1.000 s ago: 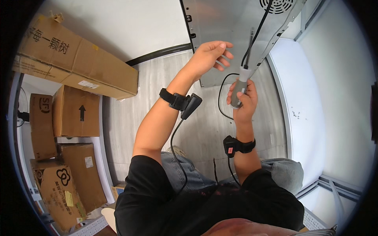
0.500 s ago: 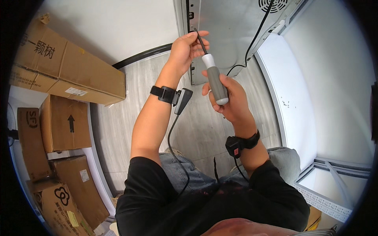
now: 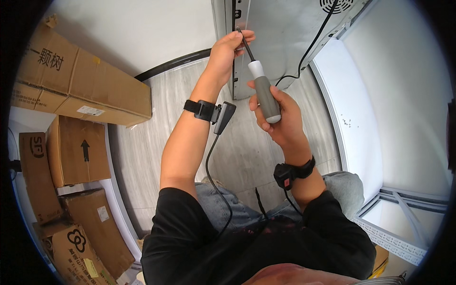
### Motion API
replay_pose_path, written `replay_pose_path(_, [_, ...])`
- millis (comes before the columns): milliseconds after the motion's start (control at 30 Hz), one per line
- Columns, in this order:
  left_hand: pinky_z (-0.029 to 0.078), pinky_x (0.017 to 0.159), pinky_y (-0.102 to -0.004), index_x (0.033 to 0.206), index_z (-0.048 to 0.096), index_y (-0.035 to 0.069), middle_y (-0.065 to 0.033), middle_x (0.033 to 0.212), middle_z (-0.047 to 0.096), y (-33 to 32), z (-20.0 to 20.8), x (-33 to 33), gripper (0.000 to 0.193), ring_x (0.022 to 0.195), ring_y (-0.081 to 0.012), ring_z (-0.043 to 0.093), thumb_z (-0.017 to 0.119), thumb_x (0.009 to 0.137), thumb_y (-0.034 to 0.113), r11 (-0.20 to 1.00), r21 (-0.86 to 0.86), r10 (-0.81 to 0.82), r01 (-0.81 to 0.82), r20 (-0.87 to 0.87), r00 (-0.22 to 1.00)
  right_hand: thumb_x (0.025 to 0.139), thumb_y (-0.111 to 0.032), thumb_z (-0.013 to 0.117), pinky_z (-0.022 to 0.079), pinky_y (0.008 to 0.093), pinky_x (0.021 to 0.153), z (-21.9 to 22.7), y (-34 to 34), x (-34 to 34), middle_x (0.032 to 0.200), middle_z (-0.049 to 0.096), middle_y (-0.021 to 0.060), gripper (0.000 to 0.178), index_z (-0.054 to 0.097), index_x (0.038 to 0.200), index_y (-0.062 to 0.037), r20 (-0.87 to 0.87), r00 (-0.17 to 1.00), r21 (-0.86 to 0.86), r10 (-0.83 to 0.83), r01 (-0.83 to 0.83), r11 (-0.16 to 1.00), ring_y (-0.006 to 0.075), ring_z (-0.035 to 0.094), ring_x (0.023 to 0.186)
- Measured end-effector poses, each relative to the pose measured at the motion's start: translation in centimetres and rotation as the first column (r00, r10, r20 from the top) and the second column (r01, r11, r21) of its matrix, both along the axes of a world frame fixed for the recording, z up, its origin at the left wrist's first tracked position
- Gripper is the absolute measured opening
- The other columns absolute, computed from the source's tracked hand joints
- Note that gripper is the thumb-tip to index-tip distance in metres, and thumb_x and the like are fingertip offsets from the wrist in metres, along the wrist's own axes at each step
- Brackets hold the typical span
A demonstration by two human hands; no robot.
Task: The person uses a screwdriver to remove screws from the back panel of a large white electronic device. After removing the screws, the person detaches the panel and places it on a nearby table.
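A screwdriver (image 3: pixel 268 97) with a grey-and-white handle and thin dark shaft points up and slightly left. Its handle lies in my right hand (image 3: pixel 287 116), fingers wrapped around it. My left hand (image 3: pixel 230 47) is at the far end of the shaft, thumb and fingers closed about it near the tip. That tip is at the left edge of a grey metal cabinet panel (image 3: pixel 280 42) with holes along its edge. Whether a screw sits under the tip is too small to make out.
A black cable (image 3: pixel 316 42) hangs down the panel beside a round vent (image 3: pixel 336 4). Cardboard boxes (image 3: pixel 78 149) are stacked at the left. A white wall panel (image 3: pixel 354 109) stands at the right, with a metal frame (image 3: pixel 396 225) below it. Cabled wrist devices (image 3: pixel 224 116) are strapped to both my arms.
Both hands and the screwdriver have shifted slightly up and right in the picture, as has the metal panel. My grip on the handle looks the same.
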State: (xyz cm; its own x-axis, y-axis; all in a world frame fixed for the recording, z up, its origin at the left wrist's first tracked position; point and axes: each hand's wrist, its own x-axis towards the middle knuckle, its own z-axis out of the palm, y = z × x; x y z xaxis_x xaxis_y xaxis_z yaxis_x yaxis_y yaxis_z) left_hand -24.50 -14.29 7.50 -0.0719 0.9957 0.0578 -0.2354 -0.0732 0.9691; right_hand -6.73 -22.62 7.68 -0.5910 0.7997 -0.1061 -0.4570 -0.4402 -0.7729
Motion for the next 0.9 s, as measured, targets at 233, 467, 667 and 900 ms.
replay_pose_path(233, [0.038,0.089,-0.0311,0.113,0.059,0.003,-0.0089,0.109,0.063,0.1,0.1,-0.1,0.034,0.101,-0.0168,0.056,0.041,0.095,0.026,0.999,-0.031,0.011,-0.011,0.004,1.0,0.094,-0.033,0.042,0.031,0.0228,0.038,0.3,-0.1,-0.3,0.079,0.058,0.0087,0.043,0.049,0.116,0.0036,0.001,1.0,-0.013,0.002,-0.002,1.0,0.0101,0.046,0.045])
replay_pose_path(467, [0.044,0.061,-0.0225,0.105,0.062,0.004,-0.0016,0.079,0.062,-0.3,0.9,-0.2,0.029,0.067,-0.0106,0.059,0.056,0.092,0.029,0.988,-0.153,0.002,-0.01,-0.05,0.999,0.081,-0.027,0.065,0.038,0.0242,0.044,0.5,-0.1,-1.6,0.082,0.055,0.0056,0.05,0.044,0.116,0.0015,0.478,0.854,0.28,-0.203,0.071,0.957,0.0093,0.048,0.056])
replay_pose_path(667, [0.043,0.053,-0.0195,0.104,0.062,0.002,-0.0018,0.07,0.06,-0.3,1.3,-0.5,0.027,0.058,-0.0091,0.058,0.058,0.091,0.026,0.991,-0.134,-0.024,0.023,-0.006,1.0,0.079,-0.021,0.065,0.049,0.0286,0.053,1.0,0.6,-1.0,0.097,0.055,0.0126,0.062,0.034,0.126,0.0049,0.237,0.972,0.1,-0.001,-0.023,0.995,0.0164,0.058,0.069])
replay_pose_path(900, [0.045,0.053,-0.0199,0.103,0.062,0.001,-0.0022,0.07,0.06,-0.3,1.7,-0.7,0.027,0.057,-0.0094,0.057,0.058,0.091,0.025,0.984,-0.166,-0.046,0.06,0.085,0.995,0.076,-0.016,0.065,0.05,0.0268,0.051,1.9,0.7,-0.3,0.098,0.057,0.0146,0.07,0.03,0.132,0.006,0.301,0.954,0.199,0.0,-0.062,0.978,0.0175,0.062,0.074])
